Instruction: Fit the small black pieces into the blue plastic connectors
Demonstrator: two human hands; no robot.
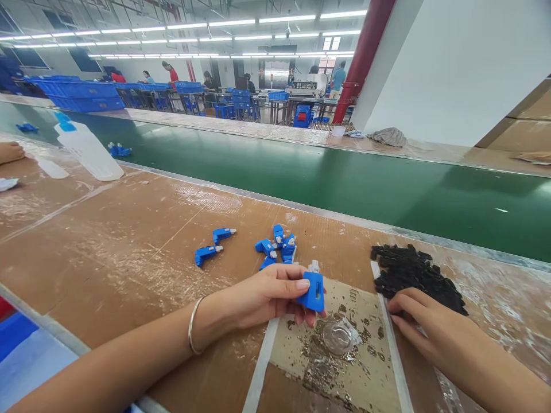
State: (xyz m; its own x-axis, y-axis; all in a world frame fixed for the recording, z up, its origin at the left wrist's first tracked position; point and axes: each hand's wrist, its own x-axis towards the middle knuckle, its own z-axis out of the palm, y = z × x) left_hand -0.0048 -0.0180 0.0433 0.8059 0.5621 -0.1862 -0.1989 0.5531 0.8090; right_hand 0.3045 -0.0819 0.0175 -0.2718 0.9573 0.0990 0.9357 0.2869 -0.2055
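Lower centre: left hand (262, 295) pinching a blue plastic connector (313, 289) between thumb and fingers, above a stained cardboard patch (344, 367). Lower right: right hand (419, 318), fingers loosely extended, touching the edge of a pile of black parts (415, 275). Centre: loose blue connectors (275, 246) on the brown worktable (107, 246); green conveyor belt (344, 178) beyond.
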